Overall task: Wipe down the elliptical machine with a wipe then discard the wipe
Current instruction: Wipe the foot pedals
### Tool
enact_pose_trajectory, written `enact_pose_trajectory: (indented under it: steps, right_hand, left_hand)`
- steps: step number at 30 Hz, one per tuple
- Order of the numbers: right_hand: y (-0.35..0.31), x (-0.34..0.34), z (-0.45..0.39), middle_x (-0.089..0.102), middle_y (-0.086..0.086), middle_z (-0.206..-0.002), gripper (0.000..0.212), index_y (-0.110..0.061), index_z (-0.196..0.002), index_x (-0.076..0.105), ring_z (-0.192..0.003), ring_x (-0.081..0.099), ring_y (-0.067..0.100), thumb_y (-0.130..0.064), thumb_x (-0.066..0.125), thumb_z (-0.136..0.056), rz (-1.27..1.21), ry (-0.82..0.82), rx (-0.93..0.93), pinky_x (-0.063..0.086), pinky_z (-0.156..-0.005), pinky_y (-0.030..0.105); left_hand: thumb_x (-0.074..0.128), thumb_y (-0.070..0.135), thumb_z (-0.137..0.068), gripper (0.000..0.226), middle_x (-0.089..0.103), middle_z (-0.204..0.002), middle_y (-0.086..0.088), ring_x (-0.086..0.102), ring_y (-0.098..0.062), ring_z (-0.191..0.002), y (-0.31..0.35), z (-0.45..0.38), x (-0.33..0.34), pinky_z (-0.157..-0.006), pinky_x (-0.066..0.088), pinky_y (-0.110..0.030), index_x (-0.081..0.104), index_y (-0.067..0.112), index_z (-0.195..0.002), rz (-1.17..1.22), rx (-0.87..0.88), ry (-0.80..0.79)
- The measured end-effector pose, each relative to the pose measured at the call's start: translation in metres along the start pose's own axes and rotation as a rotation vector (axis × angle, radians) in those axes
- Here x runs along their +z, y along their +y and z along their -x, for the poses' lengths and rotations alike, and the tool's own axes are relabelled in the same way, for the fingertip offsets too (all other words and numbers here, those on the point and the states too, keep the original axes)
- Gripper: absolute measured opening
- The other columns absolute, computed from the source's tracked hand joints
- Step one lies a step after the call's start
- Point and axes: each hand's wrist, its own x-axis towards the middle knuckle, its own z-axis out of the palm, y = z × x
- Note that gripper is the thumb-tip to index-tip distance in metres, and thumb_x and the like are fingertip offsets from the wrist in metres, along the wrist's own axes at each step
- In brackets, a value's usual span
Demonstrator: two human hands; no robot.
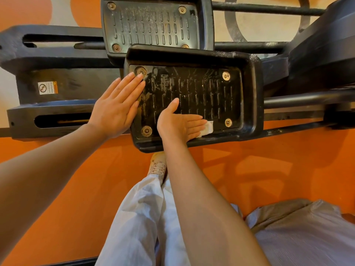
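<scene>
Wipe (pixel 207 129) under right hand (pixel 179 123), on pedal (pixel 251 96)

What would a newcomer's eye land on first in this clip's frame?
The glossy, wet-streaked black ribbed foot pedal at centre, with the left hand flat on its left end. The right hand presses a white wipe along its near edge. Behind sits a duller, dusty second pedal.

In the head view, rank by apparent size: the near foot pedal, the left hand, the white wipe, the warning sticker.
1. Near foot pedal
2. Left hand
3. White wipe and warning sticker: alike in look, and the right hand covers part of the wipe, so unranked.
</scene>
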Motion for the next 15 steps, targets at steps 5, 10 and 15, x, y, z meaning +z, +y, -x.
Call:
enact_pose_trajectory:
  steps: [5, 10, 15]
  right_hand:
    - [0.003, -0.017, -0.02, -0.03, 0.018, -0.156, 0.089, 0.002, -0.148, -0.023, -0.146, -0.024, 0.029, -0.06, 0.018, -0.1, -0.069, 0.073, 0.096, -0.014, -0.118, 0.04]
    - [0.01, -0.02, -0.018, -0.026, 0.018, -0.158, 0.087, 0.003, -0.149, -0.02, -0.147, -0.022, 0.028, -0.06, 0.017, -0.1, 0.006, 0.072, 0.027, -0.01, -0.121, 0.041]
    - [0.02, -0.036, -0.036, -0.023, 0.018, -0.159, 0.086, 0.003, -0.15, -0.017, -0.148, -0.018, 0.029, -0.058, 0.019, -0.1, 0.034, 0.114, 0.019, -0.008, -0.12, 0.04]
  left_hand:
    - [0.022, 0.032, -0.107, 0.053, 0.025, -0.161, -0.011, 0.015, -0.025, -0.152, -0.002, 0.0, 0.0, -0.122, 0.018, -0.05, 0.029, 0.009, -0.154, -0.008, 0.01, -0.02]
    - [0.022, 0.032, -0.107, 0.053, 0.025, -0.161, -0.011, 0.015, -0.025, -0.152, -0.002, -0.001, 0.001, -0.122, 0.017, -0.05, 0.03, 0.009, -0.154, 0.01, 0.005, -0.009]
    - [0.02, 0.033, -0.107, 0.053, 0.026, -0.16, -0.012, 0.016, -0.026, -0.151, -0.002, 0.0, -0.002, -0.122, 0.018, -0.051, 0.03, 0.008, -0.153, -0.007, 0.016, -0.015]
